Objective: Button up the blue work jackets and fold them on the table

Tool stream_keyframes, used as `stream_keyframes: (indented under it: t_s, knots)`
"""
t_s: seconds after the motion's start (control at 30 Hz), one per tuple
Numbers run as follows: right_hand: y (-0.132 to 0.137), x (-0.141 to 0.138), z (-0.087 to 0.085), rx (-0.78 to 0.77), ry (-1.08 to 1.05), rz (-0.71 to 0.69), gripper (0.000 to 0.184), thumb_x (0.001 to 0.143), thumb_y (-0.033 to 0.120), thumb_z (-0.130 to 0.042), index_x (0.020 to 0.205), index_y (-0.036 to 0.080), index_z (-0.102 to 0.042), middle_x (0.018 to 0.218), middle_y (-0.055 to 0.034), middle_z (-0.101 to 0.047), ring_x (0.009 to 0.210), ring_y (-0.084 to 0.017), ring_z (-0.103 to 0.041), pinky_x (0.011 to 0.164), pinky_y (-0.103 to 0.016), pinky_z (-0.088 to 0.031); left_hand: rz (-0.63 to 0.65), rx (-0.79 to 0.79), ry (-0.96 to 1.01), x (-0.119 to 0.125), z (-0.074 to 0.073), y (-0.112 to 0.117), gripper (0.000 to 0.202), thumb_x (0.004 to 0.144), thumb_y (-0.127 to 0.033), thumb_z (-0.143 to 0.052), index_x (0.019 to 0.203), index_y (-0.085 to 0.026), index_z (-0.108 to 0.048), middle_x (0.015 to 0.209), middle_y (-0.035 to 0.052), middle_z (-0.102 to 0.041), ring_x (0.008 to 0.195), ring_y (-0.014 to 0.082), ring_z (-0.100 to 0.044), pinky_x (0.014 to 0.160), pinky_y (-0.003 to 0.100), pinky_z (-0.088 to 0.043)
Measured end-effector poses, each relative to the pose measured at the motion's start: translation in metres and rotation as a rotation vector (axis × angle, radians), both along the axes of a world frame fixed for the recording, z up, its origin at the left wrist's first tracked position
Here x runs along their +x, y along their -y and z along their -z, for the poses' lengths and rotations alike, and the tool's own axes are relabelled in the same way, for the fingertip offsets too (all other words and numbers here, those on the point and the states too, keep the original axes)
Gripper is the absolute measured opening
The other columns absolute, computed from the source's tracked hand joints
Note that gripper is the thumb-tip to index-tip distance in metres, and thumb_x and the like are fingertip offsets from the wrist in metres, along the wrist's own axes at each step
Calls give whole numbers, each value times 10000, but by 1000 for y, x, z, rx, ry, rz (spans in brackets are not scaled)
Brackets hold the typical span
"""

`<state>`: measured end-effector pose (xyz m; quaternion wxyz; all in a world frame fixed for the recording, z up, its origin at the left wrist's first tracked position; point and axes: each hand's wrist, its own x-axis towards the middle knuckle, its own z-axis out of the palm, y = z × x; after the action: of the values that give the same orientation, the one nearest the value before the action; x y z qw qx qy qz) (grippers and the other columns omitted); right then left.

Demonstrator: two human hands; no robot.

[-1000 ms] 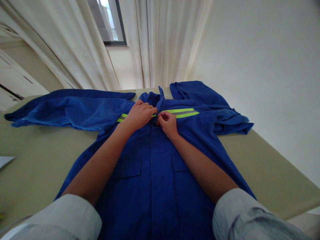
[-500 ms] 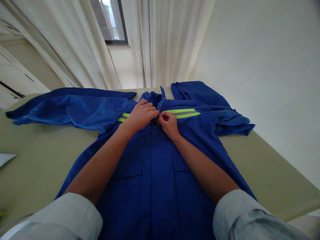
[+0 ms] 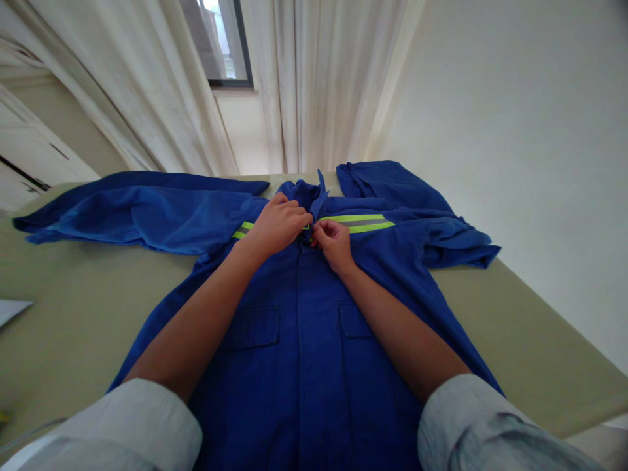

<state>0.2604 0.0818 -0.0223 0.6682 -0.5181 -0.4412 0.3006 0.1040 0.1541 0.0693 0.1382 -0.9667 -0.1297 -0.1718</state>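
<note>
A blue work jacket (image 3: pixel 321 366) lies front up, its collar (image 3: pixel 300 191) at the far end and its sleeves out to the sides. Across the chest runs a yellow-green and grey reflective stripe (image 3: pixel 367 223). My left hand (image 3: pixel 280 222) grips the front placket just below the collar, fingers curled over the cloth. Close beside it, my right hand (image 3: pixel 332 242) pinches the placket edge between thumb and forefinger. The fabric between the two hands is bunched up. Whatever small fastening may be at the fingertips is hidden.
The jacket rests on a table with a greenish-beige cover (image 3: pixel 534 347). A white sheet-like corner (image 3: pixel 14 310) and a thin cable (image 3: pixel 34 433) show at the left. Behind the table hang pale curtains (image 3: pixel 333 85) beside a window (image 3: pixel 220 42); a white wall (image 3: pixel 530 131) stands at right.
Both hands stay at the placket below the collar. The right hand has shifted very slightly, and the upright collar tip leans a little further right.
</note>
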Motion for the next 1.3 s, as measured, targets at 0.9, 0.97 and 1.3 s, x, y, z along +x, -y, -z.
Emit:
stream_keyframes:
  t_s: [0.9,0.97,1.3]
  knots:
    - [0,2,-2,8,-130,-72,293,787,475,-739,750,208,-624,580,33,-606,473,-99,-524,451,-215,-359,32,15,100,1,4,-3,160,935,-142,-572,963,-201,-718,886,62,-755,898,261,-655,834,424,-402]
    - [0,2,-3,10,-129,-68,310,798,487,-728,724,207,-620,581,26,-606,471,-100,-526,449,-219,-357,39,29,92,1,4,-3,157,940,-145,-575,953,-200,-721,877,64,-752,893,256,-657,833,415,-402]
    - [1,2,-2,-45,-66,-51,356,800,523,-743,698,202,-629,575,14,-614,454,-107,-530,446,-227,-389,85,141,36,2,4,-4,173,954,-120,-584,874,-190,-721,811,57,-737,837,244,-645,822,418,-403]
